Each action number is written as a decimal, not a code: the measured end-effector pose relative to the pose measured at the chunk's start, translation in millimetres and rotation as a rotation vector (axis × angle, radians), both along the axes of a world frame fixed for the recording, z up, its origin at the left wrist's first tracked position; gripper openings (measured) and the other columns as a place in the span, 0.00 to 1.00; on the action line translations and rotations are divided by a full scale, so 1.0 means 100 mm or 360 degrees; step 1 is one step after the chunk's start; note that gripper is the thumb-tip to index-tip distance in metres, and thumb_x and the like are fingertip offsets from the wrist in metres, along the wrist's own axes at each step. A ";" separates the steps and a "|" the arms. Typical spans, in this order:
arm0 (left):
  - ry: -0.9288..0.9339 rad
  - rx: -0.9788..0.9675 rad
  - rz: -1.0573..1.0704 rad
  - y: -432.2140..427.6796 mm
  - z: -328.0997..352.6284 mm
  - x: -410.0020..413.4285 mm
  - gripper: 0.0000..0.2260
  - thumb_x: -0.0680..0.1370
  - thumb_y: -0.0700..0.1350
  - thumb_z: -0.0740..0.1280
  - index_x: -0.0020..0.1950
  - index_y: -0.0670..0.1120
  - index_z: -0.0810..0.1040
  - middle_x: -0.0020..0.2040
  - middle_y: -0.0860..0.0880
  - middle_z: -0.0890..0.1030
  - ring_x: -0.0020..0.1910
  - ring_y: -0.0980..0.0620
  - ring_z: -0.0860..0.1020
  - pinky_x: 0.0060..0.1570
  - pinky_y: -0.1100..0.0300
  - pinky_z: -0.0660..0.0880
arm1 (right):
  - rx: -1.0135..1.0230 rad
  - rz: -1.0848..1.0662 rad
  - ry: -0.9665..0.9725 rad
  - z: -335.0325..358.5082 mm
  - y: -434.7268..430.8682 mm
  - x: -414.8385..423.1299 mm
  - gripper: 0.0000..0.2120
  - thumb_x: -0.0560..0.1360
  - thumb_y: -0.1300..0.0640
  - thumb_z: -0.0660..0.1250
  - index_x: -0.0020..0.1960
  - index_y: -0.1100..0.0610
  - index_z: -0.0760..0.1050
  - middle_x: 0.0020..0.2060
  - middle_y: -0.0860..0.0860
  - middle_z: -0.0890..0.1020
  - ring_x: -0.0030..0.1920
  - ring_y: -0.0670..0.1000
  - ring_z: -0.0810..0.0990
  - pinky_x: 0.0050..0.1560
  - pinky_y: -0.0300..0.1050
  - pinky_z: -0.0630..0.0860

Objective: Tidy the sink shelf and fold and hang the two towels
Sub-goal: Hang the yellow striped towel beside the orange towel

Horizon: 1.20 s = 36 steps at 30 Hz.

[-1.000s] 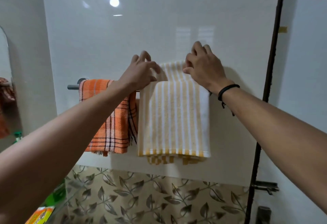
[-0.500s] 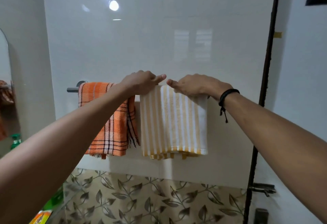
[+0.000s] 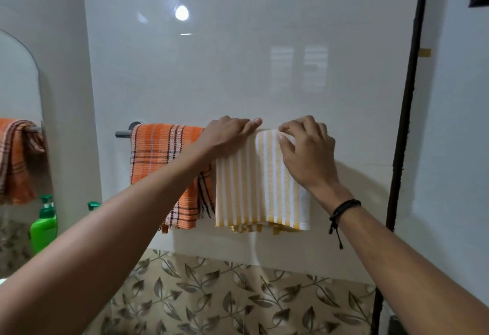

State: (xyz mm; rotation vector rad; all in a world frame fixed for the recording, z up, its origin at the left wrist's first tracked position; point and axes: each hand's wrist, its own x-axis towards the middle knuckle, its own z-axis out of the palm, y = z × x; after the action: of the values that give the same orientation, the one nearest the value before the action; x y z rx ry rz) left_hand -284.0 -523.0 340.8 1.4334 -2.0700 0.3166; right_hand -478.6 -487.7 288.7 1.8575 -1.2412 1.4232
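Note:
Two folded towels hang side by side over a metal towel bar [image 3: 123, 133] on the white tiled wall. The orange plaid towel [image 3: 158, 160] is on the left, the yellow-and-white striped towel [image 3: 243, 189] on the right. My left hand [image 3: 227, 136] lies flat on the top left corner of the striped towel, over the bar. My right hand [image 3: 304, 149] rests on its upper right part, thumb and forefinger pinching the cloth near the top fold. The bar under the towels is hidden.
A mirror [image 3: 18, 96] at the far left reflects the orange towel. A green pump bottle [image 3: 43, 226] stands below it. A dark vertical pipe [image 3: 404, 123] runs down the wall at the right. Leaf-patterned tiles [image 3: 211, 300] cover the lower wall.
Both hands pulled the striped towel down over the bar, then settled on its top edge. The right hand has turned and now pinches the cloth. The view shifted, showing the green bottle.

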 end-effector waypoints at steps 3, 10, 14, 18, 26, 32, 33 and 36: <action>0.0143 -0.0327 -0.0041 0.03 -0.23 0.05 0.20 0.84 0.61 0.53 0.60 0.52 0.79 0.62 0.49 0.80 0.65 0.45 0.72 0.64 0.50 0.68 | -0.0047 0.0098 -0.0282 -0.25 0.09 0.01 0.11 0.75 0.55 0.69 0.58 0.52 0.78 0.60 0.49 0.73 0.61 0.54 0.71 0.58 0.52 0.72; 0.0976 -0.0593 0.0017 0.53 -1.22 -0.04 0.13 0.79 0.45 0.71 0.63 0.47 0.77 0.69 0.46 0.70 0.68 0.50 0.65 0.64 0.58 0.64 | 0.0114 0.0615 -0.0964 -0.74 0.34 -0.07 0.16 0.73 0.60 0.72 0.57 0.51 0.71 0.54 0.45 0.69 0.57 0.51 0.74 0.59 0.56 0.77; 0.1034 -0.0512 0.0117 0.78 -1.88 -0.05 0.13 0.78 0.43 0.72 0.62 0.48 0.78 0.67 0.48 0.69 0.66 0.54 0.66 0.63 0.60 0.67 | 0.0253 0.0621 -0.1039 -1.16 0.51 -0.13 0.11 0.73 0.60 0.73 0.52 0.51 0.75 0.50 0.45 0.72 0.53 0.51 0.76 0.55 0.52 0.77; 0.0972 -0.0394 0.0216 1.04 -2.43 -0.03 0.15 0.76 0.40 0.74 0.61 0.52 0.79 0.65 0.52 0.69 0.65 0.53 0.69 0.60 0.67 0.68 | 0.0346 0.0551 -0.1010 -1.65 0.63 -0.16 0.10 0.72 0.64 0.74 0.45 0.51 0.77 0.48 0.47 0.74 0.51 0.52 0.77 0.53 0.50 0.76; 0.1034 -0.0292 0.0402 1.52 -3.04 0.11 0.17 0.73 0.36 0.73 0.57 0.52 0.81 0.65 0.51 0.70 0.66 0.50 0.71 0.62 0.54 0.73 | 0.0797 0.0664 -0.1145 -2.45 0.84 -0.04 0.13 0.73 0.64 0.72 0.40 0.47 0.76 0.45 0.45 0.77 0.47 0.52 0.79 0.49 0.53 0.78; 0.1117 -0.0119 0.0620 2.00 -3.50 0.33 0.13 0.72 0.37 0.70 0.53 0.49 0.81 0.60 0.49 0.72 0.63 0.46 0.74 0.63 0.45 0.74 | 0.1036 0.0938 -0.1037 -2.84 1.05 0.19 0.15 0.74 0.65 0.72 0.39 0.46 0.75 0.40 0.51 0.81 0.41 0.52 0.80 0.44 0.45 0.76; 0.1150 -0.0062 0.0674 2.11 -3.60 0.38 0.12 0.72 0.37 0.70 0.52 0.50 0.81 0.60 0.50 0.72 0.62 0.47 0.74 0.61 0.45 0.74 | 0.1129 0.0989 -0.1010 -2.94 1.09 0.27 0.14 0.74 0.65 0.71 0.39 0.47 0.75 0.39 0.52 0.82 0.40 0.52 0.80 0.44 0.46 0.76; 0.1260 0.0025 0.0816 2.42 -3.92 0.56 0.11 0.73 0.38 0.69 0.52 0.51 0.80 0.60 0.54 0.71 0.62 0.47 0.74 0.60 0.44 0.75 | 0.1400 0.1131 -0.0922 -3.23 1.25 0.52 0.12 0.73 0.66 0.71 0.40 0.50 0.76 0.37 0.51 0.82 0.40 0.52 0.80 0.44 0.46 0.76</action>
State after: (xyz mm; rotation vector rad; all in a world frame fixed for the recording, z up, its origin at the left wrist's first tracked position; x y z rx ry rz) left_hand -228.5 -281.0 -50.9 1.7210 -1.0702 -0.0763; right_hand -427.1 -362.7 -34.6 2.7839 -1.7799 2.1072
